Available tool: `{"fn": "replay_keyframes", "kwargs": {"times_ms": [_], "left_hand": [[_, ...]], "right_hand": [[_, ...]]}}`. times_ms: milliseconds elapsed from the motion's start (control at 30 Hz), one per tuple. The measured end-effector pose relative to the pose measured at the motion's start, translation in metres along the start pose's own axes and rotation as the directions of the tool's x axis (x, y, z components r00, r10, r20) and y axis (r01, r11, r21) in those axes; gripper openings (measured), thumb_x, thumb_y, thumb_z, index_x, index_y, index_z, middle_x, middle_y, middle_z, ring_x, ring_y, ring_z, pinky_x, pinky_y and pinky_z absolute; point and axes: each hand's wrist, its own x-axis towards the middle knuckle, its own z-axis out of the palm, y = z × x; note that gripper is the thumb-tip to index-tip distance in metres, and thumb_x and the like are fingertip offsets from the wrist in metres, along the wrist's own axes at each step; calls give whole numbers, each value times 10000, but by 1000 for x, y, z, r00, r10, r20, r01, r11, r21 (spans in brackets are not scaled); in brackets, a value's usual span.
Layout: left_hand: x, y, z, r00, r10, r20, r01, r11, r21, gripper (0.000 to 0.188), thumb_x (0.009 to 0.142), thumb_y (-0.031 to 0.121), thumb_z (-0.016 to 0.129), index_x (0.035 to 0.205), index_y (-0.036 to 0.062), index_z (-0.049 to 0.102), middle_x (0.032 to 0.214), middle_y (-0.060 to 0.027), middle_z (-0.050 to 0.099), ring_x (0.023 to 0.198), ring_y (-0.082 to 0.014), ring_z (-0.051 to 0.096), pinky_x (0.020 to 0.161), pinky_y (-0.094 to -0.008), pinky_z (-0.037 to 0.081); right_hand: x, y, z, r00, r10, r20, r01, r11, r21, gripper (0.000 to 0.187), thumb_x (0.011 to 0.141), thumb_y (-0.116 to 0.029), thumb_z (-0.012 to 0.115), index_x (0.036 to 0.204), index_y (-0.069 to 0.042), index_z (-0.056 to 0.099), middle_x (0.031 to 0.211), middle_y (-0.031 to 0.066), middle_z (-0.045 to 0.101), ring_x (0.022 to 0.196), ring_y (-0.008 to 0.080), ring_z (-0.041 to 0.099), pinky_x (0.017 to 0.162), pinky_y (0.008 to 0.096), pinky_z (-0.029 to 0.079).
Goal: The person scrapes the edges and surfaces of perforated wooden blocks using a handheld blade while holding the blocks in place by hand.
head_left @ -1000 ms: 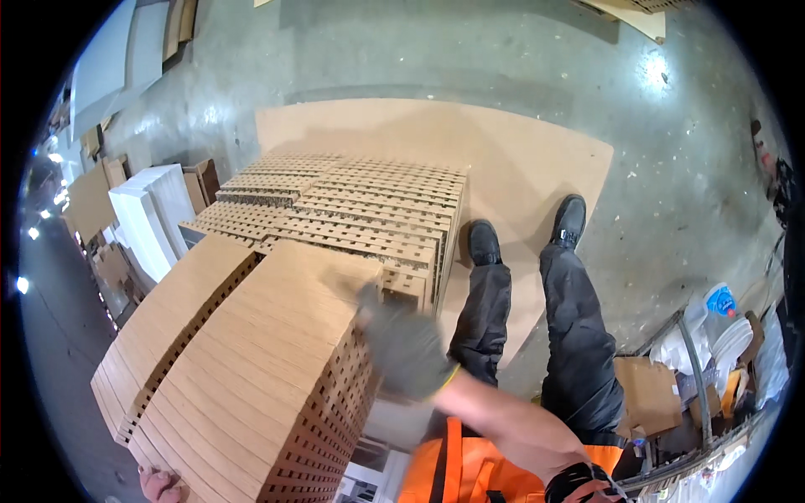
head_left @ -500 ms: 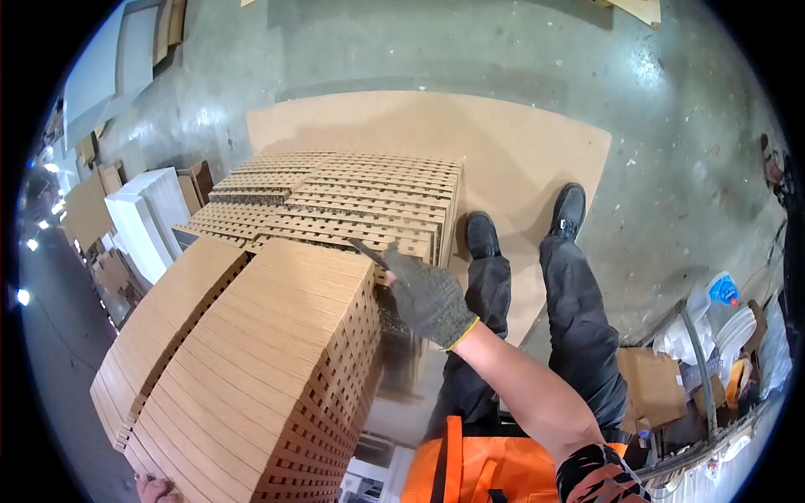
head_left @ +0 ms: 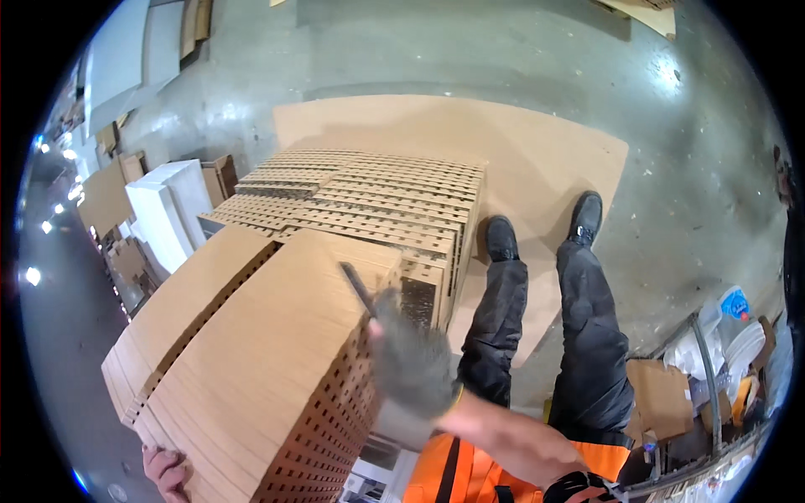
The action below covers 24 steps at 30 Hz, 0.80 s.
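Observation:
My right hand (head_left: 412, 356), in a dark grey knit glove with the fingertips bare, is closed around a narrow, flat dark bar that looks like a file (head_left: 358, 287). The hand is smeared by motion beside the right edge of a row of wood-coloured boards (head_left: 268, 323). These boards stand packed face to face, with rows of dark slots along their sides. Curled over the boards' near left edge are the fingers of my left hand (head_left: 165, 471); the rest of that hand is hidden.
Behind lies another pile of slotted boards (head_left: 352, 197) on a large brown sheet (head_left: 537, 138) over the concrete floor. White panels (head_left: 172, 210) lean at the left. A cardboard box (head_left: 660, 398) and a metal-rimmed cart (head_left: 711, 386) with plastic bags stand at the right.
My right hand has moved down and toward me along the boards' right edge, the file now tilted over their top. More of my left fingers shows. The whole view has shifted slightly.

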Motion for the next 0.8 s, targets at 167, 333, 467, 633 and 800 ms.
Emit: {"fn": "replay_keyframes", "kwargs": {"times_ms": [167, 333, 467, 633, 800], "left_hand": [[10, 22, 11, 979, -204, -25, 190, 947, -258, 353, 1121, 314, 252, 1012, 72, 485, 1259, -142, 536, 1378, -320, 412, 1222, -499, 230], [24, 41, 27, 993, -91, -81, 69, 968, -243, 383, 1085, 258, 244, 957, 26, 520, 1174, -160, 566, 1286, -321, 446, 1196, -501, 255], [32, 55, 32, 983, -128, -134, 86, 955, -285, 411, 1094, 261, 239, 950, 21, 538, 1177, -165, 573, 1275, -328, 459, 1187, -496, 263], [40, 66, 28, 993, -111, -41, 104, 983, -148, 420, 1108, 261, 243, 948, 19, 548, 1181, -166, 580, 1273, -326, 464, 1187, -485, 265], [44, 68, 29, 996, -78, -51, 69, 984, -164, 411, 1108, 249, 245, 940, 24, 544, 1178, -162, 582, 1274, -323, 464, 1189, -481, 264]], "right_hand": [[-11, -9, 27, 992, -16, -126, -27, 942, -334, 440, 987, -229, 549, 1336, 35, 518, 1033, 124, 658, 841, 207, 674, 708, 358, 570], [-14, -44, 30, 987, 45, -154, -122, 838, -533, 369, 946, -163, 554, 1247, 50, 578, 934, 118, 654, 755, 204, 680, 657, 340, 579], [-26, -43, 47, 967, -133, -217, -14, 822, -570, 357, 868, -67, 634, 1180, 100, 589, 795, 109, 639, 622, 215, 674, 534, 318, 563], [-49, -66, 70, 896, -376, -236, 184, 797, -575, 383, 921, -142, 630, 1223, 87, 578, 883, 107, 647, 666, 220, 662, 527, 316, 546], [-48, -96, 80, 800, -573, 179, 71, -206, -976, 413, 1039, -330, 553, 1272, 10, 572, 1181, 138, 636, 979, 238, 662, 811, 369, 588]]}}
